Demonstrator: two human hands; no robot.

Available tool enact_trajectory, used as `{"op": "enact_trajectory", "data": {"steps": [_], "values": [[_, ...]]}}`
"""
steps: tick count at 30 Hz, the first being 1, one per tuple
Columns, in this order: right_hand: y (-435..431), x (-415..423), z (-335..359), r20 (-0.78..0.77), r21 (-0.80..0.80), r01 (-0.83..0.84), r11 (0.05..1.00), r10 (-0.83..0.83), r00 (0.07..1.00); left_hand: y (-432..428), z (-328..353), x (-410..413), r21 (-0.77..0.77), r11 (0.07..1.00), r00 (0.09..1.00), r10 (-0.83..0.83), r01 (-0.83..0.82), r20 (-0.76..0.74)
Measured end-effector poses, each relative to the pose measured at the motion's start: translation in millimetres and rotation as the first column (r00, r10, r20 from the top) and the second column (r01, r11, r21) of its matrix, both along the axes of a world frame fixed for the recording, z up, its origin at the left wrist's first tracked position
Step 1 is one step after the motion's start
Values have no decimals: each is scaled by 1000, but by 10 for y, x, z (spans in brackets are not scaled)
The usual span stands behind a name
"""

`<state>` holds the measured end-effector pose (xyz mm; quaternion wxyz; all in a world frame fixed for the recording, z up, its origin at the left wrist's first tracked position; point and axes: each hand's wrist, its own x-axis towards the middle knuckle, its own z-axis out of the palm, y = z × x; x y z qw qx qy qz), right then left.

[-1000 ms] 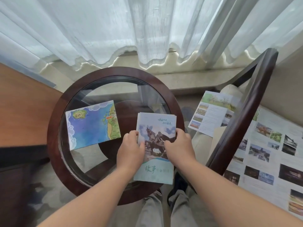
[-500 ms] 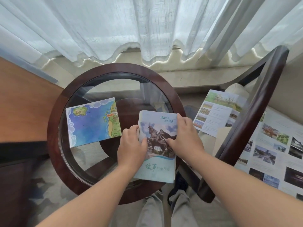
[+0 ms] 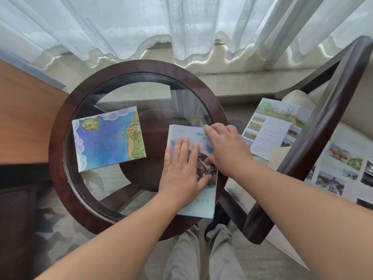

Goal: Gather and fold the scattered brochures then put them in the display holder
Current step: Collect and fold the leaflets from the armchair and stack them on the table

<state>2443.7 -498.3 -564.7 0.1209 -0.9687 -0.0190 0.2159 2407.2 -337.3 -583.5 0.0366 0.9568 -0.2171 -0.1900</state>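
Observation:
A folded pale-blue brochure [image 3: 199, 207] with a horse statue picture lies on the right side of the round glass table [image 3: 60, 138]. My left hand [image 3: 182, 170] lies flat on it with straight fingers, pressing it down. My right hand [image 3: 226, 146] rests on its right edge, fingers reaching toward the top corner. A folded map brochure [image 3: 109, 138] with blue sea lies on the left half of the glass. Two unfolded brochures lie on the chair at right: a green-topped brochure [image 3: 272, 128] and a large photo sheet [image 3: 343, 170]. No display holder is in view.
A dark wooden chair arm [image 3: 323, 134] slants between the table and the unfolded sheets. White curtains [image 3: 181, 27] hang behind the table. An orange wooden surface [image 3: 26, 118] borders the left. My grey-trousered legs [image 3: 201, 255] are below the table edge.
My left hand went from gripping the brochure's left edge to lying flat across its cover. My right hand slid up along the right edge toward the top corner.

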Motion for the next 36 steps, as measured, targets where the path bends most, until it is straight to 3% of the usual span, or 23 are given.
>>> {"op": "enact_trajectory", "data": {"steps": [7,12,21,25,28,32,36], "values": [[-55,-65,-65,50,-16,48,999,-47,998,-274,-191,171,43,997,995,-74,71,59],[-77,-105,-74,49,-37,88,995,-86,995,-209,-219,25,-37,994,991,-96,100,92],[-72,-103,-56,8,-54,72,996,-72,997,68,-196,-478,24,982,982,-188,188,12],[-62,-94,-62,2,-57,75,996,-75,997,300,-128,-732,-22,965,965,-263,262,-11],[-61,-84,-64,0,-58,76,995,-76,997,352,-94,-596,-60,976,978,-209,210,26],[-61,-82,-86,-2,-65,74,995,-74,997,381,-109,-141,84,977,980,-197,195,16],[-58,-89,-78,-7,-57,74,996,-75,997,621,-125,-420,65,958,960,-279,279,-17]]}}
